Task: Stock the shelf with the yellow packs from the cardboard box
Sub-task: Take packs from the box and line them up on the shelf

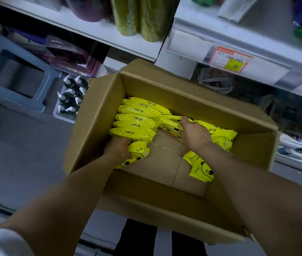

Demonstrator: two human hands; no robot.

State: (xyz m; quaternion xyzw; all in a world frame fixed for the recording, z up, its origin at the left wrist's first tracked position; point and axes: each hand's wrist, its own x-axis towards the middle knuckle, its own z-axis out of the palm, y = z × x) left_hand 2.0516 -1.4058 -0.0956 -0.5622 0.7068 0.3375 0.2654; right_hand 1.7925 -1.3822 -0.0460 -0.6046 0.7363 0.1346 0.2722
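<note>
Standing on edge in the cardboard box [165,85], yellow packs [166,121] are grasped by the right hand [195,134], while one duck-printed pack [139,152] is gripped by the left hand [117,148].

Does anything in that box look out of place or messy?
One loose pack lies flat and askew on the bare floor of the box, at the near right, apart from the other packs, which stand on edge in rows. Nothing looks torn or spilled.

Glossy plastic yellow packs [135,120] in a matt brown cardboard box [98,115]; smooth white shelf [189,21].
</note>
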